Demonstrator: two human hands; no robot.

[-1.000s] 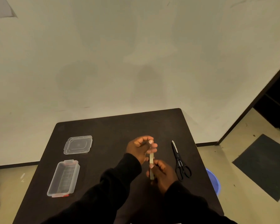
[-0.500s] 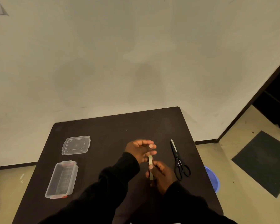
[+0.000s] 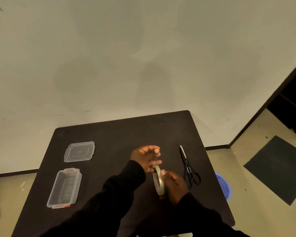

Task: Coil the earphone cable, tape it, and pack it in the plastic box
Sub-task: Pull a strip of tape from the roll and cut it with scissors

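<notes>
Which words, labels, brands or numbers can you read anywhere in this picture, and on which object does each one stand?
None can be read.
Black-handled scissors: a small pale mark near the pivot, too small to read.
Clear plastic lid: a faint moulded mark at its centre, blurred.
Clear tape roll, held in the right hand: no print visible.
Clear rectangular plastic box: no label visible.

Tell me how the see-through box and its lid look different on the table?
The plastic box is deep with tall walls, while the lid is flat. The box is long and narrow; the lid looks shorter and squarer from here. The box sits nearer the person, the lid farther back towards the wall. Red bits show at the box's ends, none on the lid. Both are clear plastic, lying apart on the dark table, and untouched.
</notes>
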